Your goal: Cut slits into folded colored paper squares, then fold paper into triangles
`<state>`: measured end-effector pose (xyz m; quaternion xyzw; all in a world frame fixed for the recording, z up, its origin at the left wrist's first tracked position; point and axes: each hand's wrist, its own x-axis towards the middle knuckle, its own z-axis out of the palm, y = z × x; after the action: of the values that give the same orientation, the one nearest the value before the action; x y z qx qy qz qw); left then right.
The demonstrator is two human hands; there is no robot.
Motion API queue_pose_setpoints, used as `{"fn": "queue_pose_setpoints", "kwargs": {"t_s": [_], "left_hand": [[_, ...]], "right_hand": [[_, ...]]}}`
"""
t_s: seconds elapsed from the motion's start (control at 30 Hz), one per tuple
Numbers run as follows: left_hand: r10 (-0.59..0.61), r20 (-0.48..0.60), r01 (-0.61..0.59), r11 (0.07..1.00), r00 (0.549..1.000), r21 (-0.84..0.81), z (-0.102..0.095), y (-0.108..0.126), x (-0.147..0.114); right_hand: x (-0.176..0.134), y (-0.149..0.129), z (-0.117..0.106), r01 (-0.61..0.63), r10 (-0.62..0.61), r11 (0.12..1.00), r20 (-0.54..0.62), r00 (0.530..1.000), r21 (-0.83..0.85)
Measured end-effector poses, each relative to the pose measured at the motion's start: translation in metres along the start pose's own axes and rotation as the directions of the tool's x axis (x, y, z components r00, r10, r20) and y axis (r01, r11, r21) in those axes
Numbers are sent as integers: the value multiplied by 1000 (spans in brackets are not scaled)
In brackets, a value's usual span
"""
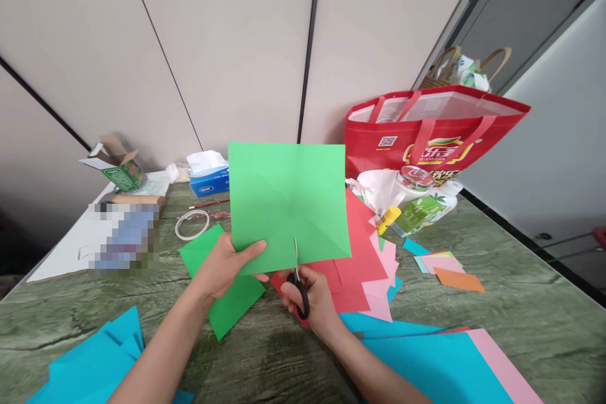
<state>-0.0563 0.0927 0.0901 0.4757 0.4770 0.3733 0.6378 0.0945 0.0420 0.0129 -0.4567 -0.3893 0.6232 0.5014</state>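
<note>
One green sheet (pixel 290 196) is held up at the frame's centre; scissors (pixel 304 304) meet its lower edge, the cut seemingly just begun, most left whole; the left hand (pixel 230 267) pinches its lower left, forearm slanting from bottom left; the right hand (pixel 318 298) grips the handles below centre.

Scissors (pixel 305 303), six o'clock: I can't see one blade behind green sheet (pixel 288 189). Wicker basket (pixel 433 81), two o'clock: bottom hidden.

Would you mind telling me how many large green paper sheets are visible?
2: one large green paper sheet in the left hand; another green sheet on the wood-grain table below; more may be hidden underneath.
</note>
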Motion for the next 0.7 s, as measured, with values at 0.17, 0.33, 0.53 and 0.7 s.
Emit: {"fn": "queue_pose_setpoints", "kwargs": {"t_s": [0.17,0.33,0.53,0.7], "left_hand": [[1,33,-2,999,999,35,-1,2,0],[-25,69,27,999,997,-38,-10,6,-2],[-62,30,65,992,998,-109,-19,5,-1],[20,-27,-21,999,999,-47,-13,4,0]], "right_hand": [[1,-3,1,5,-5,1000,-23,1000,5],[3,3,-1,46,-47,999,-25,999,-18],[4,12,-1,44,-45,998,-22,999,-40],[5,12,-3,51,-50,998,32,998,-45]]}}
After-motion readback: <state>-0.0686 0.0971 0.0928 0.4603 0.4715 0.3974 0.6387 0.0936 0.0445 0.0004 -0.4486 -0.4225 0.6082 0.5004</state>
